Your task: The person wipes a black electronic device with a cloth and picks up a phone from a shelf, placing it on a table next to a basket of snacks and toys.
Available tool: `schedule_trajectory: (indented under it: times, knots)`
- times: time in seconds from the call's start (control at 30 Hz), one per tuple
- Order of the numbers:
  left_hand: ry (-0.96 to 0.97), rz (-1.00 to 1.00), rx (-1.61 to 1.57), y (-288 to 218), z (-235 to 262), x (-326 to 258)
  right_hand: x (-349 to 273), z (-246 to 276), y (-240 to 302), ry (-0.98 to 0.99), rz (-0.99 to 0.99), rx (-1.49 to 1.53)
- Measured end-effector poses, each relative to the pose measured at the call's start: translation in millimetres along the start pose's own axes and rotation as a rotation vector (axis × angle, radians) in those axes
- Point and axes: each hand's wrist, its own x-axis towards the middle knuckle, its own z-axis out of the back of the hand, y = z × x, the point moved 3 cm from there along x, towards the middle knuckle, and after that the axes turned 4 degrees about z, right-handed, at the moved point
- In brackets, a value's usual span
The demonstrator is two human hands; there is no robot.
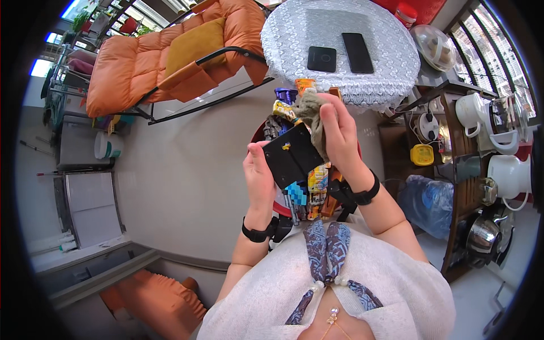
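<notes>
My left hand point(260, 178) grips the near left edge of a flat black square case point(292, 158) with a small gold emblem on its face. The case is tilted in front of my chest. A crumpled grey-green cloth point(311, 110) is bunched in my right hand point(339, 133), its lower end against the right edge of the case. Under both hands, a round red-rimmed tub point(281, 208) holds several toys and packets. Among them are a blue blocky toy point(296, 194), a grey toy figure point(274, 127) and a yellow packet point(317, 178). The case hides part of the tub.
Ahead stands a round table with a silvery-white patterned cover point(289, 51), bearing a black phone point(357, 52) and a black square device point(321, 59). An orange padded chair point(130, 62) is at the far left. Along the right, a dark wooden shelf point(453, 226) holds a white kettle point(471, 110) and pots.
</notes>
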Motion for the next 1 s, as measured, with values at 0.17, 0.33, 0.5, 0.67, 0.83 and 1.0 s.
schedule_trajectory:
  times: [0.17,0.33,0.5,0.67,0.83,1.0]
  knots:
    - [-0.067,-0.095,0.115,-22,-20,3,-39,-48,25,0.415,0.542,-0.946]
    - [-0.125,-0.012,-0.041,-17,-16,7,-55,-49,20,0.348,0.67,-0.982]
    - [0.1,0.239,-0.417,-36,-21,26,-68,-33,27,0.68,0.759,-0.492]
    - [-0.095,0.152,-0.449,-43,14,34,-42,3,42,0.366,0.211,-0.169]
    - [0.332,0.346,-0.532,-8,-14,26,-13,16,46,0.461,0.02,-0.24]
    - [0.279,0.374,-0.285,-2,-58,-8,-15,3,70,0.742,0.216,-0.436]
